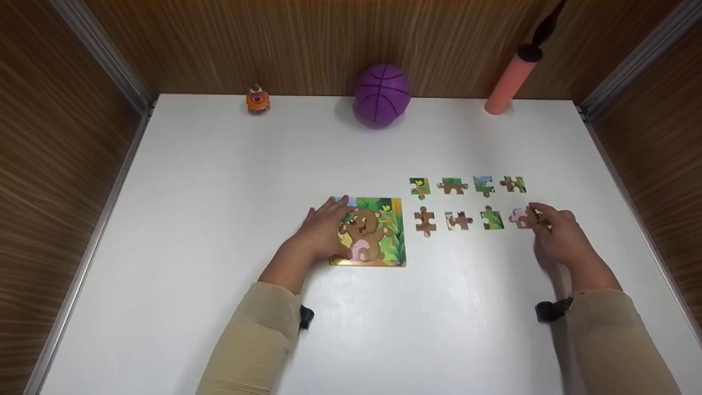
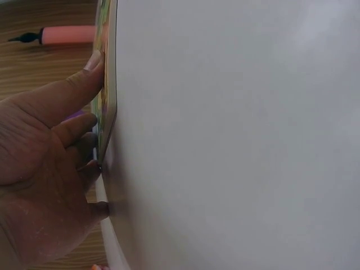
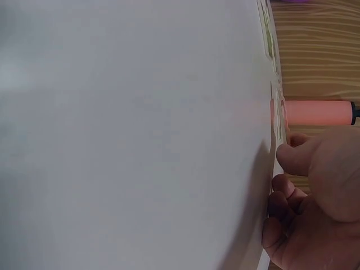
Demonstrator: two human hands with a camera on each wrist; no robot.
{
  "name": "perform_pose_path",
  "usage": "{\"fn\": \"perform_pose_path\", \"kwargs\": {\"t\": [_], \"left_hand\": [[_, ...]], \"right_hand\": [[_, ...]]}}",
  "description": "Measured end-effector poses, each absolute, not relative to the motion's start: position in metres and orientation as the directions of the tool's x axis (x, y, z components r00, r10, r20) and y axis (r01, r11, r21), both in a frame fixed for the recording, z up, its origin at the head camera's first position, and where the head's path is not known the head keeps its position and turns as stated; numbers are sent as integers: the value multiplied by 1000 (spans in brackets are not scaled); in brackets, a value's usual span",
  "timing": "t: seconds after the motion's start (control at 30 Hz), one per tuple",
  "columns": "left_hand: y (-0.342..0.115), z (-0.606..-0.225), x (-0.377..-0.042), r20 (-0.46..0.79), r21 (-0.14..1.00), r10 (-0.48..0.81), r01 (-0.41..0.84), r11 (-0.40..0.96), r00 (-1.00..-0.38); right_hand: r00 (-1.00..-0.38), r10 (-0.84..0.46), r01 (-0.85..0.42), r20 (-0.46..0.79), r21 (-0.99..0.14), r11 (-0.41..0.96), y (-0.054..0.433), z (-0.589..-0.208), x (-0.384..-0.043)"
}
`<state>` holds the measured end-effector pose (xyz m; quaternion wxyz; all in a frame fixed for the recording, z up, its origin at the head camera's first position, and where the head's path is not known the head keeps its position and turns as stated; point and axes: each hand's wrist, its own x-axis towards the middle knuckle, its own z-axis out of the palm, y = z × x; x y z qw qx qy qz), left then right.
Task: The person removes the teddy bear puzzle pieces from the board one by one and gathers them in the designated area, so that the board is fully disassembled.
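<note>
A square bear puzzle (image 1: 366,233) lies flat on the white table, its picture facing up. My left hand (image 1: 324,230) rests on its left side with fingers spread, thumb near the lower left. In the left wrist view the thumb (image 2: 84,76) lies against the puzzle (image 2: 111,73), seen edge-on. To the right, loose jigsaw pieces form two rows, including a green piece (image 1: 492,218) and a brown bear piece (image 1: 424,220). My right hand (image 1: 562,233) pinches the pink-and-brown jigsaw piece (image 1: 521,218) at the lower row's right end. Its right part is hidden by the fingers.
Along the back of the table (image 1: 192,219) stand a small orange toy (image 1: 258,100), a purple ball (image 1: 382,94) and a pink hand pump (image 1: 511,82) with a black nozzle. Wood-grain panels (image 1: 307,44) enclose the back and both sides.
</note>
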<state>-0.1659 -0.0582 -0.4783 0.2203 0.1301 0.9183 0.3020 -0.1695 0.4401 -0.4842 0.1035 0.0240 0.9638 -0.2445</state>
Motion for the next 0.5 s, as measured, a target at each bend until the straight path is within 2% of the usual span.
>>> {"fn": "perform_pose_path", "kwargs": {"t": [0.3, 0.5], "left_hand": [[-58, -479, -165, -326, 617, 368, 99, 781, -871], [-57, -479, -166, -329, 618, 360, 89, 781, -873]], "right_hand": [[-975, -29, 75, -219, -454, 888, 442, -483, -170], [-983, -1, 82, -185, -441, 893, 430, -479, -165]]}}
